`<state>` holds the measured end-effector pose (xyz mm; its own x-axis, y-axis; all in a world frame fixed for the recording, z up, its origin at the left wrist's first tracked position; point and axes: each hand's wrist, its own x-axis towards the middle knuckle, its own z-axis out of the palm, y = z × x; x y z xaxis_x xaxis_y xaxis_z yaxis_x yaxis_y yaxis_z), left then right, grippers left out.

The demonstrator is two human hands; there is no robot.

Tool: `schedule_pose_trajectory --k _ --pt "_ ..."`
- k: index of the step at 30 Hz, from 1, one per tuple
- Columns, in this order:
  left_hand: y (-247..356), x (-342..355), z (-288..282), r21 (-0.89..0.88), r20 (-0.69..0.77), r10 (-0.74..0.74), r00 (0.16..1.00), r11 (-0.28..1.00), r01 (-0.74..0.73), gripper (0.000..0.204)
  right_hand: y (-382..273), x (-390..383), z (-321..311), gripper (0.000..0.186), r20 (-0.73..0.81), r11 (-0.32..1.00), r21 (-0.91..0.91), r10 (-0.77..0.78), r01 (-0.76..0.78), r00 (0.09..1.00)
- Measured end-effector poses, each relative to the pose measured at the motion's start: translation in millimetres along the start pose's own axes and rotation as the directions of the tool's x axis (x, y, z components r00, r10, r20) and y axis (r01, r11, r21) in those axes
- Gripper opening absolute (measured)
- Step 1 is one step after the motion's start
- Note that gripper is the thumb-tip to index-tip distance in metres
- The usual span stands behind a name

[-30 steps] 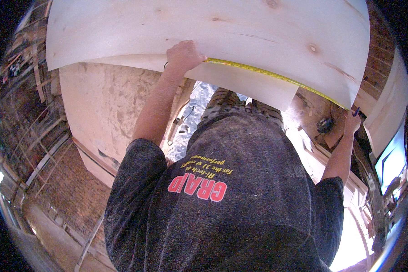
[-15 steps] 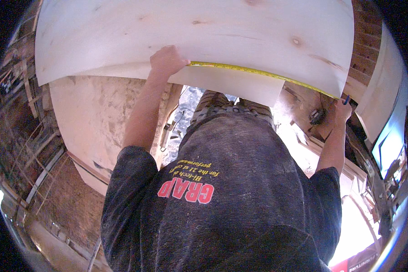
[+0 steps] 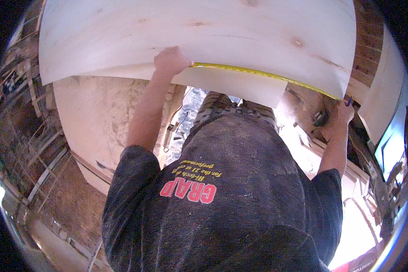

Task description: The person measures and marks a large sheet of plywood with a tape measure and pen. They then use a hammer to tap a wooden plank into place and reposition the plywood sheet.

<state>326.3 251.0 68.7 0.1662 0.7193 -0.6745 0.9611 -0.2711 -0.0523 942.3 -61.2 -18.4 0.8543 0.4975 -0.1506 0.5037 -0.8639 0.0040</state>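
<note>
A large pale plywood sheet with small brown knots fills the top of the view, above a narrower pale panel. A yellow tape measure is stretched along the sheet's lower edge. My left hand is closed on its left end, pressed at that edge. At the sheet's right corner, my right hand is closed around a dark blue pen, right by the tape's other end; whether it also grips the tape is hard to tell.
A stained board stands at the left, with scrap timber and bars behind it. A dark tool lies below the right end of the sheet. More boards stand at the right. My legs are below the sheet.
Compared with a second ago, the sheet and both hands appear slightly left, their left side lower, with a small shift back right since half a second ago. The tape stays stretched, both grips unchanged.
</note>
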Motion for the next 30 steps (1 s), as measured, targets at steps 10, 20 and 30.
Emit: schedule_pose_trajectory --k 10,20,30 --pt "1.8 -6.5 -5.9 -0.047 -0.005 0.003 1.000 0.999 -0.003 0.053 -7.5 -5.8 -6.5 0.029 -0.041 0.999 -0.031 -0.018 0.017 0.999" --pt "3.3 -8.3 -9.9 -0.070 0.019 -0.037 0.999 0.997 0.038 0.052 3.0 2.4 -6.3 0.027 0.038 0.999 -0.024 -0.020 0.021 0.999" --pt "0.2 -4.4 -3.9 -0.073 -0.028 -0.012 1.000 0.997 0.010 0.048 2.2 2.4 -10.5 0.029 0.051 0.998 -0.046 -0.035 0.037 0.998"
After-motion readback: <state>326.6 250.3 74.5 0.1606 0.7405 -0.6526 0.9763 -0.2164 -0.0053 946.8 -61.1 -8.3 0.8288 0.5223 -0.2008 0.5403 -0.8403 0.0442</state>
